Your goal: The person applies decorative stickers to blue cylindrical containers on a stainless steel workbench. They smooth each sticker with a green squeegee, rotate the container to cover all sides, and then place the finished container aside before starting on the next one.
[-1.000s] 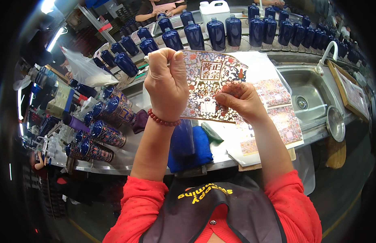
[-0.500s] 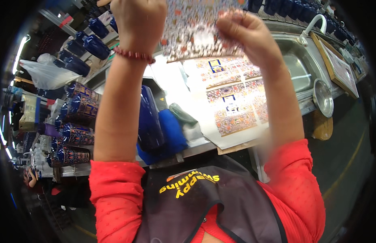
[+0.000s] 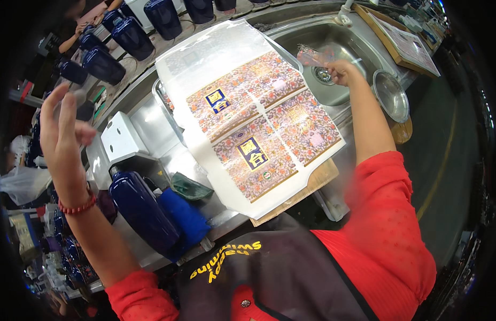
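My right hand (image 3: pixel 342 73) reaches over the steel sink, its fingers pinched on a floral decal sheet (image 3: pixel 310 55) that looks thin and partly see-through. My left hand (image 3: pixel 66 142) is raised at the left, fingers apart and nothing in it. In front of me lies a white sheet printed with floral decals (image 3: pixel 242 166), several panels with blue label blocks on them. A dark blue glazed bottle (image 3: pixel 141 208) lies on its side at the near left, against a blue cloth (image 3: pixel 184 214). Beside the cloth sits a dark green, curved piece (image 3: pixel 190 185).
A wooden board (image 3: pixel 312 184) juts out under the printed sheet. The steel sink (image 3: pixel 291 35) is at the far right, with a metal bowl (image 3: pixel 391 96) at its edge and a wooden frame (image 3: pixel 397 40) beyond. Blue bottles (image 3: pixel 131 38) line the back; a white block (image 3: pixel 119 136) stands left.
Both hands held the decal sheet up before me. The left has let go and swung left; the right has carried the decal sheet over the sink. My view has shifted too.
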A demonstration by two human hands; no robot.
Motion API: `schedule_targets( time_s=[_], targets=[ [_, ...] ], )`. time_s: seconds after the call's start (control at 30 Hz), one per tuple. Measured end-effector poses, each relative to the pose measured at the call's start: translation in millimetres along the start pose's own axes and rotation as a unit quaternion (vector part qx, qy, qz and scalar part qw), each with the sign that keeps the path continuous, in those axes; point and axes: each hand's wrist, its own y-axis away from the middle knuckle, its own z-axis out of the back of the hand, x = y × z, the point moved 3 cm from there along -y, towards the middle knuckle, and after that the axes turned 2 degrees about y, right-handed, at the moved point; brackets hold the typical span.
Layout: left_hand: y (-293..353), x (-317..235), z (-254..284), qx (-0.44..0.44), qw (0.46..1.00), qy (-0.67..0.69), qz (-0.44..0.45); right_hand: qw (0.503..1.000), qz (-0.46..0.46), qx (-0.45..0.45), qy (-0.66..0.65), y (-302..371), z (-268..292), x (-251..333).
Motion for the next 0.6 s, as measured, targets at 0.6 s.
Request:
schedule_targets(
  time_s=[0.6],
  targets=[
    [159.4, 56.2, 52.0, -0.113, 0.991, 0.063, 0.041, 0.710, 0.482, -0.177, 0.481, 93.2, -98.2, 69.7]
  ],
)
